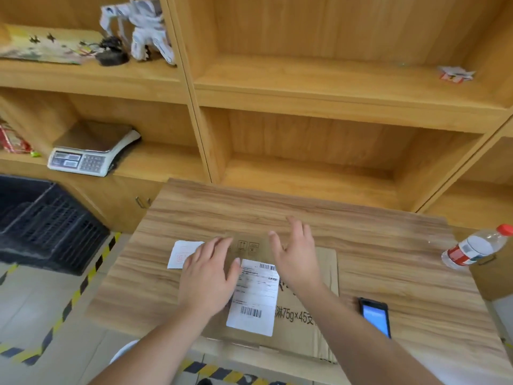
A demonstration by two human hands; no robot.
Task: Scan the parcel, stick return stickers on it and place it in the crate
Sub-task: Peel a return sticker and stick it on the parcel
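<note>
A flat brown cardboard parcel lies on the wooden table, carrying a white shipping label with barcodes. My left hand lies flat with straight fingers on the parcel's left part, beside the label. My right hand hovers open just above the parcel's far edge, fingers spread. A white sticker sheet with red print sits on the table left of my left hand. The handheld scanner with a lit blue screen lies on the table right of the parcel. A black plastic crate stands on the floor at the left.
A clear water bottle with a red cap lies at the table's right edge. Wooden shelves fill the background; a weighing scale sits on a left shelf. Yellow-black floor tape runs between the crate and the table.
</note>
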